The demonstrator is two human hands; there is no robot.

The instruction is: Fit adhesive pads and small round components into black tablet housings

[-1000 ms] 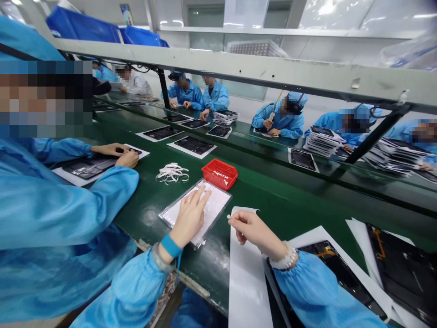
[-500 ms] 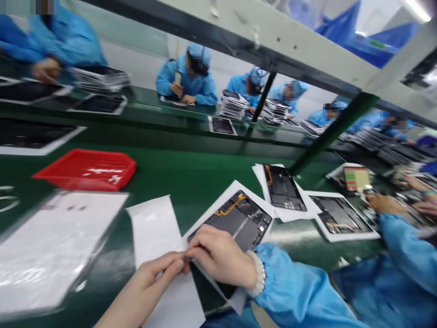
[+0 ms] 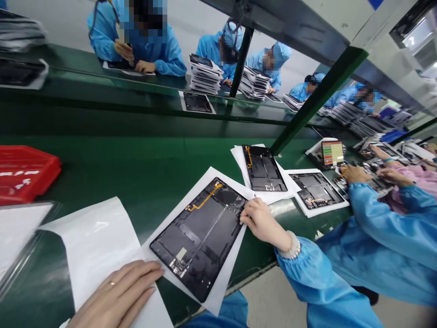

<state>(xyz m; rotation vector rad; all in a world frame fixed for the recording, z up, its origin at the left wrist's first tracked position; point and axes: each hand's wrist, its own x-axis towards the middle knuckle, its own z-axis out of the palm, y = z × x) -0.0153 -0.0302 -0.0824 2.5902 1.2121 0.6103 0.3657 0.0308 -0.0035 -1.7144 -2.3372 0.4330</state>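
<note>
On my feed the panel (image 3: 200,237), a dark tablet back with an orange flex cable (image 3: 205,200), lies on a white sheet (image 3: 225,271) between the person's hands. The right hand (image 3: 262,222) is narrow, its fingers curled against the panel's edge, though I cannot tell whether it grips. The left hand (image 3: 116,296) lies flat and wide on white film (image 3: 92,232) beside the panel, holding nothing. I judge the panel is being positioned; the next move calls for a firm hold on that edge.
</note>
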